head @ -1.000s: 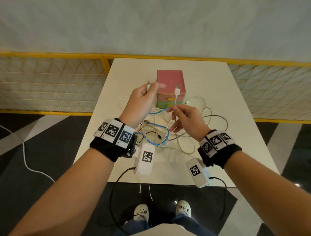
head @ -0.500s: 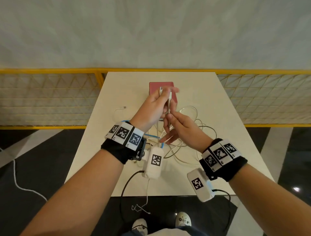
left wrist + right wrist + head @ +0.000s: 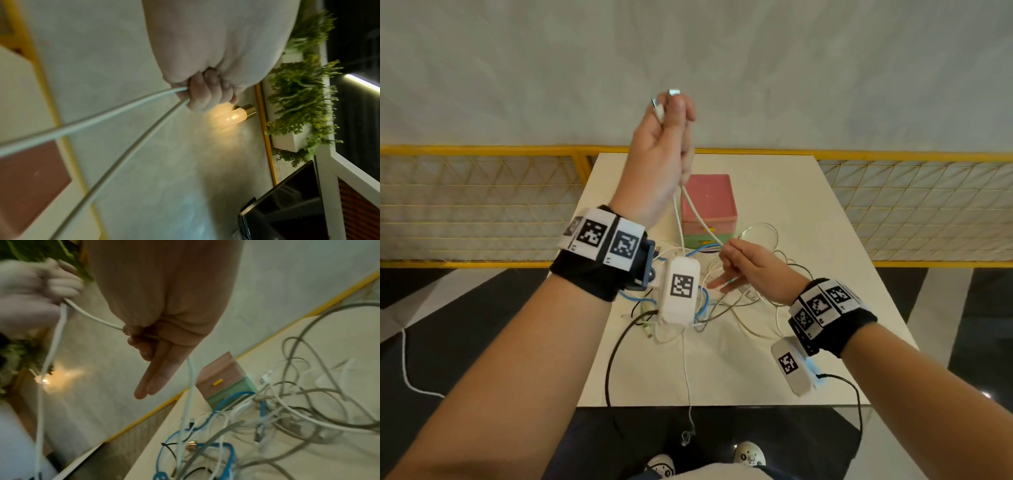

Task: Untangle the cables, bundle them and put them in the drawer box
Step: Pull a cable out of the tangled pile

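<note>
My left hand is raised high above the table and grips both plug ends of a white cable, whose two strands hang down from the fist. My right hand sits lower, just above the cable pile, and pinches one strand of that white cable between thumb and forefinger, its other fingers straight. A tangle of white, grey, blue and black cables lies on the table in front of the pink and green drawer box, which is closed.
A yellow mesh railing runs behind and beside the table. One thin white cable end hangs over the table's near edge towards the floor. A lit wall lamp and green plants show in the left wrist view.
My left hand has risen well above the table with both cable plugs, drawing the white cable up out of the pile. My right hand slid down along one strand.
</note>
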A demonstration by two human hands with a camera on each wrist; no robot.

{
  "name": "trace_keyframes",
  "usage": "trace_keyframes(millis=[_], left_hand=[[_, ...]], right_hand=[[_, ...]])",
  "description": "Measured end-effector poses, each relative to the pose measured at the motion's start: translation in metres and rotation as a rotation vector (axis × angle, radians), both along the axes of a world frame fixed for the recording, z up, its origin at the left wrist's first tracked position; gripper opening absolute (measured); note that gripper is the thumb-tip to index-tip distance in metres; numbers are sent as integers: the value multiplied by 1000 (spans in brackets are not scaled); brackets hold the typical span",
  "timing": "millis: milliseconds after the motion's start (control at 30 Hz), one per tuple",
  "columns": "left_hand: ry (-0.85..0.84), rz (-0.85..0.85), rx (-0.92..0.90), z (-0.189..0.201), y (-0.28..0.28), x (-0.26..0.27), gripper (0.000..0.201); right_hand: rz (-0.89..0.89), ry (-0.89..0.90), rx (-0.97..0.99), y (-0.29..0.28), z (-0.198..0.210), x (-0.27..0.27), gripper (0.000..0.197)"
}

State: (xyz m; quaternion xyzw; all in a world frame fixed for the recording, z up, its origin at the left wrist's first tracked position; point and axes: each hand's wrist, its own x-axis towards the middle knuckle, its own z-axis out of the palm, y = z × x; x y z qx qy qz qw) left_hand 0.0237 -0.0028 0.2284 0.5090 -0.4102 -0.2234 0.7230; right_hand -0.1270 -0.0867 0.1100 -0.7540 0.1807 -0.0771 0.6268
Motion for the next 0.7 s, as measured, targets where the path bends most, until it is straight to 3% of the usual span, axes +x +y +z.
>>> trace_keyframes(millis=[100,133,233,333,467,567,700], left_hand=[[-137,4,21,9,9,6,7],[-170,-38,62,9,11,6,9],[-194,-180,226,6,15,0,22],[-296,-207,417,-5,13,-12,33],[-417,-212,629,-21,11,-26,48],[-479,-146,563,-24,11,-28,57],[-421,47,392,-18,3,-14,51]], right_hand=[[-59,59,37,-13,-11,-3,32],[-87,63,42,-17,-10,-3,32],[-161,10,-1,-26,0,-1,31],[-145,-114,-94,-31,19,3,29],[-108,-205,-369,-31,51,6,23],[-109,-174,-538,-36,62,4,26],[-78,-220,-380,-40,45,4,32]])
